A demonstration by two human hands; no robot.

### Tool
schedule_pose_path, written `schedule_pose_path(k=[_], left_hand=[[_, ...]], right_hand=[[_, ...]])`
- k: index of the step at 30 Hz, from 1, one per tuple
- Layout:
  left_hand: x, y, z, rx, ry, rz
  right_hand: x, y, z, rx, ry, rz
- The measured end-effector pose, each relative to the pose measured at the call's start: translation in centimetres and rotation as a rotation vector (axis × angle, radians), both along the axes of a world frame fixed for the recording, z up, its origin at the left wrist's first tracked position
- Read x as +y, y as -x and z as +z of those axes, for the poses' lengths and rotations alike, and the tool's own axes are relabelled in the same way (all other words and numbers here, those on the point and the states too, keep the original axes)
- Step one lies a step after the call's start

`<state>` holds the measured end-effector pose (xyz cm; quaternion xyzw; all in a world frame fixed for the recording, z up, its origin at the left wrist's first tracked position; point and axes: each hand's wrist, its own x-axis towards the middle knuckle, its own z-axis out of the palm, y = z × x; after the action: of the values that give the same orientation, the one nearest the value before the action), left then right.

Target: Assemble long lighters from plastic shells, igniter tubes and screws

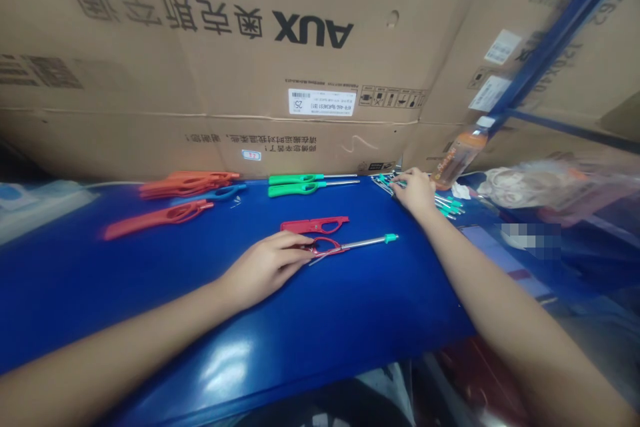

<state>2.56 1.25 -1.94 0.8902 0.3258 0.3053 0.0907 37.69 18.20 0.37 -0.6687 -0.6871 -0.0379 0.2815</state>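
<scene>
My left hand (267, 263) rests on the blue table top (150, 280) with its fingers closed on the handle end of a red lighter body (323, 245), from which a metal tube with a teal tip (370, 241) points right. A separate red handle shell (315, 224) lies just behind it. My right hand (416, 190) reaches to the far right edge and pinches at a heap of metal tubes with teal tips (445, 203); what exactly sits between its fingers is hard to make out.
Two green lighters (300, 185) lie at the back, with orange handles (185, 183), a blue one (220, 194) and a red-orange one (157, 217) to the left. Large cardboard boxes (225, 47) wall off the rear. A bottle (457, 157) and plastic bags (550, 187) stand at right.
</scene>
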Motion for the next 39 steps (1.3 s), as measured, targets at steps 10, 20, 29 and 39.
schedule_pose_path(k=[10,20,29,39], left_hand=[[-0.4,-0.2,0.3,-0.033,-0.022,0.032],[-0.9,-0.3,1.0,-0.079,0.074,0.127],[-0.4,-0.4,0.6,-0.120,0.123,0.139],[-0.4,-0.4,0.5,-0.111,0.148,0.170]], right_hand=[[-3.2,3.5,0.3,0.007,0.213,0.522],[-5.1,3.2,1.7,-0.220,0.253,0.569],[-10.1,7.4,2.8,-0.108,0.241,0.861],[-12.2,9.9,1.8,-0.272,0.223,0.964]])
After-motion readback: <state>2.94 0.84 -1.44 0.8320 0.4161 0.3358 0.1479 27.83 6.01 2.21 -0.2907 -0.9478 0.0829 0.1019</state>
